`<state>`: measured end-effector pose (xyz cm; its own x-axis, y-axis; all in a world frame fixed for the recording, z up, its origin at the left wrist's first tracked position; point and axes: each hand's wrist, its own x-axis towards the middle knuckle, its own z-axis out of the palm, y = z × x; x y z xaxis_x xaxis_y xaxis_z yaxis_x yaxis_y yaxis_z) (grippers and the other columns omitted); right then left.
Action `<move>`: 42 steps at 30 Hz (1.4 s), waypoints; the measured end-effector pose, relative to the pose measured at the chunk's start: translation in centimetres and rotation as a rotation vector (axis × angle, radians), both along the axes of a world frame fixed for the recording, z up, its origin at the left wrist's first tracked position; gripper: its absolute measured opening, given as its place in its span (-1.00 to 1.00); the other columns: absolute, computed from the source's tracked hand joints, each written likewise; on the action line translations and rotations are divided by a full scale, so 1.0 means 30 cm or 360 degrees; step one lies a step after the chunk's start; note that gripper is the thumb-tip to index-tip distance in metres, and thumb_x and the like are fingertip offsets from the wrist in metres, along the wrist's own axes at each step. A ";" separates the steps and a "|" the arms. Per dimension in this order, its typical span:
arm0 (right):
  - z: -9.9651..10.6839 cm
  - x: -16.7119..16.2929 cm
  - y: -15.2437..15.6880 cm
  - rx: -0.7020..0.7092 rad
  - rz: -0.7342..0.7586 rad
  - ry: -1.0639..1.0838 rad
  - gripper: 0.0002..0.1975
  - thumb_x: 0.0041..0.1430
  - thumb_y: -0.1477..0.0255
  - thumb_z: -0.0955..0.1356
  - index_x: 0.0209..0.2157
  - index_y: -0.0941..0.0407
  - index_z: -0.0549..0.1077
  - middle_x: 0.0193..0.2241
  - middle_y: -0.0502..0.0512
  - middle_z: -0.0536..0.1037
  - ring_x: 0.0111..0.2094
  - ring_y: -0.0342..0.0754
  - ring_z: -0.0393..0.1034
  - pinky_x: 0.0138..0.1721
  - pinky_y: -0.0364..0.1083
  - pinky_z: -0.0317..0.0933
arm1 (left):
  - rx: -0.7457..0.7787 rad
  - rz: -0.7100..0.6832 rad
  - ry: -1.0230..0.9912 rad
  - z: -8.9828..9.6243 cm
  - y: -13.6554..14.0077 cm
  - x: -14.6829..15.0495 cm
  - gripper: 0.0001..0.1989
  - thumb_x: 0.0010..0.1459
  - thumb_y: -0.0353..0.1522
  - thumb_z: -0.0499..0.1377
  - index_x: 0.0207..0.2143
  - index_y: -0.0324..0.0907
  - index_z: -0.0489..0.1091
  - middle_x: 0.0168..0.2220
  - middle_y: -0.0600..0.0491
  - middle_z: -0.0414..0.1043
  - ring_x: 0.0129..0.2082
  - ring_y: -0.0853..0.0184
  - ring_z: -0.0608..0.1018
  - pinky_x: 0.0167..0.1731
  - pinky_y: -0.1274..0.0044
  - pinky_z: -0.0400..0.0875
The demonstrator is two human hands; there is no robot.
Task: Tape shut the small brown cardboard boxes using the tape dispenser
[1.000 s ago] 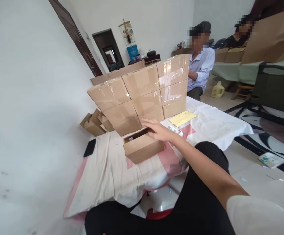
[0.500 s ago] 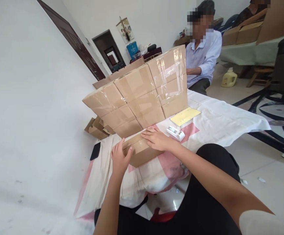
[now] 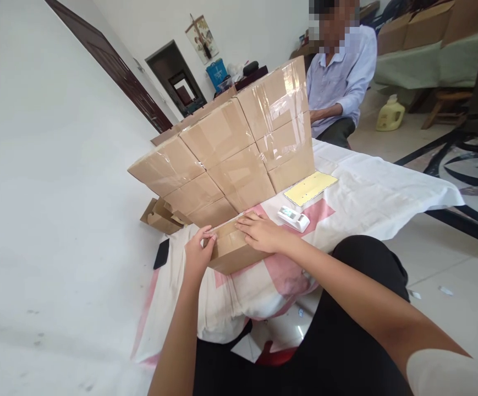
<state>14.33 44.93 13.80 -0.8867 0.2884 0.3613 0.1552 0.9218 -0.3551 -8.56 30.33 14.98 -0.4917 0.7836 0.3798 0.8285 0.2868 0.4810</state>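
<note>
Cardboard carton (image 3: pixel 232 250) sat near the surface's (image 3: pixel 366 198) front edge, flaps now pressed flat. The left hand (image 3: pixel 197 256) had closed around its left end since a moment earlier; the right hand (image 3: pixel 261 232) lay open on top. Taped boxes (image 3: pixel 230 154) stood stacked behind, against a white wall (image 3: pixel 36 165).

I'm looking at a home room used for packing: taped boxes (image 3: pixel 230 148) stacked on a cloth-covered tabletop (image 3: pixel 371 198), wall picture (image 3: pixel 201 39), patterned rug (image 3: pixel 470 170)
</note>
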 end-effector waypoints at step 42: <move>0.048 0.211 0.318 -0.1025 -0.0948 0.0738 -0.77 0.39 0.42 0.26 -0.14 0.19 0.54 -0.17 0.13 0.61 -0.16 0.03 0.52 -0.06 -0.03 0.37 | 0.0295 -0.0664 0.0508 -0.344 0.234 0.641 -0.59 0.35 -0.21 0.13 0.19 -0.11 0.42 0.28 -0.19 0.39 0.31 0.02 0.42 0.32 0.17 0.28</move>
